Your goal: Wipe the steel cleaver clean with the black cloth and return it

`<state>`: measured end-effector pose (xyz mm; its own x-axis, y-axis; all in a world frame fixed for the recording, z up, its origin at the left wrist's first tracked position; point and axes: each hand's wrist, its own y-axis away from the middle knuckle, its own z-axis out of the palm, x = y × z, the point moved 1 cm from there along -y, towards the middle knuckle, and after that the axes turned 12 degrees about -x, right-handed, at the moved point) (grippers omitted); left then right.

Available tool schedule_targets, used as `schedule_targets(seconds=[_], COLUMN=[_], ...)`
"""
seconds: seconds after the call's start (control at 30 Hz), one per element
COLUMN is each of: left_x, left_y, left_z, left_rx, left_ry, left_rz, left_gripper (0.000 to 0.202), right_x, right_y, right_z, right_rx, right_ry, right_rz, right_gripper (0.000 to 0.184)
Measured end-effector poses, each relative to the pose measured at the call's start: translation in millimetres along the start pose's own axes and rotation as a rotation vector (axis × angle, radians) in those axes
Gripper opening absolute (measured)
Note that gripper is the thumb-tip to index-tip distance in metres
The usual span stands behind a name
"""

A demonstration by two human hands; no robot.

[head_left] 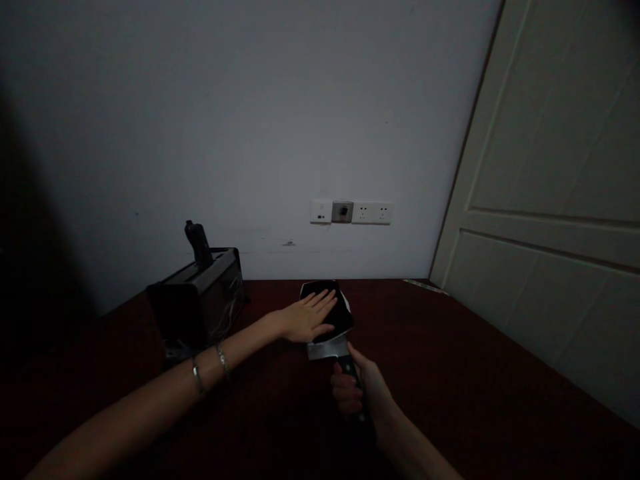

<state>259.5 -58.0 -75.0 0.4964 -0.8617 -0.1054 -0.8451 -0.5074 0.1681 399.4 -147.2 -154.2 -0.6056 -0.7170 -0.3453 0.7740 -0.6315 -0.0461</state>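
A knife block (200, 297) stands at the left on the dark red table (450, 373). The left hand (307, 319) lies flat, fingers spread, on the cleaver (327, 320) blade. Below it, the right hand (357, 390) is wrapped tight around the cleaver's handle.

Dark red bench (450, 373) against the wall. On it: black knife block (197, 300) at left, cleaver (327, 323) lying flat near the middle.
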Motion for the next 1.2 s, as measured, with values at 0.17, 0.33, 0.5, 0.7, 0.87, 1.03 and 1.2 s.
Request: schedule_targets(seconds=[0.17,0.33,0.5,0.7,0.87,1.03,1.2], left_x=[9,21,-5,20,9,-13,19], left_y=[4,9,-1,9,7,-5,2], left_z=[1.8,-0.9,-11.0,-5.7,-10.2,-15.1,-5.1], left_rx=[0.015,0.083,0.066,0.08,0.048,-0.016,0.041], left_ry=[0.005,-0.028,-0.004,-0.014,0.005,0.04,-0.008], left_rz=[0.057,0.106,-0.035,0.092,0.036,-0.072,0.045], left_gripper=[0.068,0.065,0.067,0.067,0.067,0.067,0.066], right_x=[0,1,4,3,8,10,6], right_y=[1,0,1,5,5,4,6], right_z=[3,5,13,13,15,18,16], right_rx=[-0.006,-0.079,-0.143,-0.1,-0.017,0.0,-0.027], right_ry=[0.016,0.066,0.085,0.08,0.061,0.067,0.059], right_rz=[-0.032,-0.071,-0.052,-0.067,-0.061,-0.051,-0.097], right_gripper=[0.047,0.035,0.032,0.031,0.039,0.042,0.033])
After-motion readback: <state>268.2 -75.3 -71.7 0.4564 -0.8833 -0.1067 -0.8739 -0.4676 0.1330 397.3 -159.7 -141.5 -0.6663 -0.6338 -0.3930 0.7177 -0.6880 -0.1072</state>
